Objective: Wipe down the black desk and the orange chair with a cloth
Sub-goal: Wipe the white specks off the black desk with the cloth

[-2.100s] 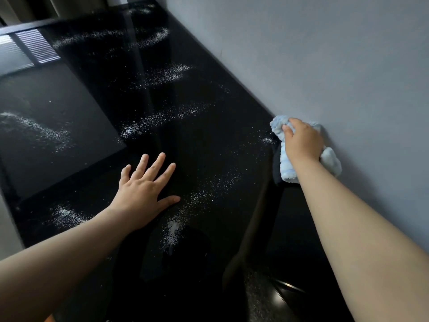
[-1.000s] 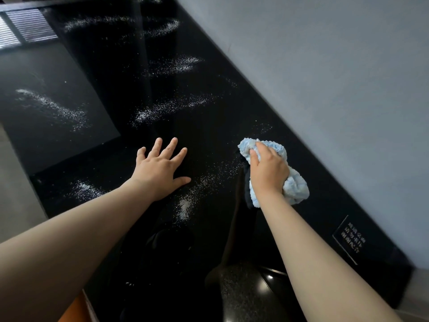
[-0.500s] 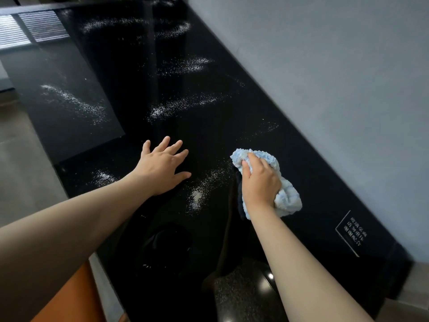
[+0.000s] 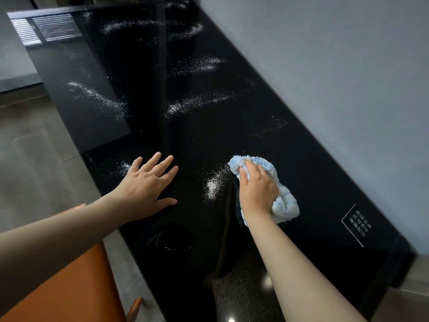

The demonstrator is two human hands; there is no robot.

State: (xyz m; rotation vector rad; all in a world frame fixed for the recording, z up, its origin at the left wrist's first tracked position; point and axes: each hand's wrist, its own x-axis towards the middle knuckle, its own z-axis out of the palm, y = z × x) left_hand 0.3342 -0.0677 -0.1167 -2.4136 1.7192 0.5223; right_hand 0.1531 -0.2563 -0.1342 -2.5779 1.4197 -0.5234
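A person's right hand [image 4: 257, 191] curls its fingers around a bunched light-blue cloth [image 4: 284, 204], pressing it onto a glossy black desk [image 4: 232, 135]. Just left of that grip lies a patch of white powder [image 4: 212, 185], with more streaks farther up the desk beyond it. Left of the powder, the left hand [image 4: 148, 189] rests flat on the desk, fingers spread, and an orange chair [image 4: 69, 287] sits below that forearm.

right hand [image 4: 257, 191] gripping cloth [image 4: 282, 201], black desk [image 4: 301, 159]
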